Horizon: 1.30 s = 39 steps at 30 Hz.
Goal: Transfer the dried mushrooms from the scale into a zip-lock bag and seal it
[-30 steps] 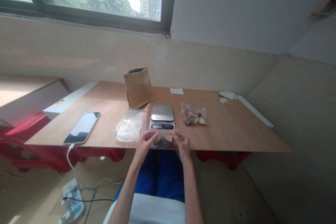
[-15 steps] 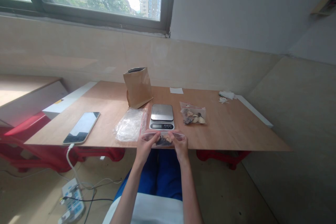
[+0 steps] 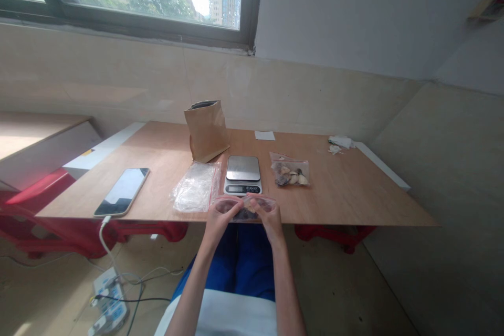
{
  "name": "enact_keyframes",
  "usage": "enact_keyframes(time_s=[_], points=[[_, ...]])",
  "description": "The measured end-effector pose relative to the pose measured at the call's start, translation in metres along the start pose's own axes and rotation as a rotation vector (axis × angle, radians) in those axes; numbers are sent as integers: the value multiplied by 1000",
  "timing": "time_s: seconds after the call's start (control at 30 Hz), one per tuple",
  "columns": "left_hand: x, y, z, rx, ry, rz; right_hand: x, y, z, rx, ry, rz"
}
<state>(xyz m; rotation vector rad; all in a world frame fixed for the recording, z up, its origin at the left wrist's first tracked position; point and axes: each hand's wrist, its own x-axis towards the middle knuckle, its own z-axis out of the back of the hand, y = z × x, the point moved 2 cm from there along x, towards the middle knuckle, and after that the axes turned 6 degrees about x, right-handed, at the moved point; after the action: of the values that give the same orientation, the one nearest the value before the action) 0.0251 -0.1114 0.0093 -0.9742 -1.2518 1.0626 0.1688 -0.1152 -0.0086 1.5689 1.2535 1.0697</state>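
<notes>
Pinching a clear bag [image 3: 244, 209], left hand [image 3: 219, 217] and right hand [image 3: 269, 216] meet.

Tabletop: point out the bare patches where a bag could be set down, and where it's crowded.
Bare wood lies right of the filled bag, out to the table edge, and between the phone and the brown paper bag. It is crowded around the scale: empty zip bags lie left of it, and both hands hold a pouch in front of it.
</notes>
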Motion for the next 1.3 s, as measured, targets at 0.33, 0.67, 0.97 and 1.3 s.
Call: enact_keyframes(time_s=[0.33, 0.67, 0.97, 1.3], points=[[-3, 1, -3, -36, -58, 4, 0, -3, -6, 55, -59, -14], [-3, -2, -2, -71, -63, 25, 0, 1, -6, -49, -89, 149], [-3, -4, -1, -35, 9, -56, 0, 8, -9, 25, 62, 93], [-6, -2, -7, -30, -57, -44, -2, 7, -11, 45, -35, -17]])
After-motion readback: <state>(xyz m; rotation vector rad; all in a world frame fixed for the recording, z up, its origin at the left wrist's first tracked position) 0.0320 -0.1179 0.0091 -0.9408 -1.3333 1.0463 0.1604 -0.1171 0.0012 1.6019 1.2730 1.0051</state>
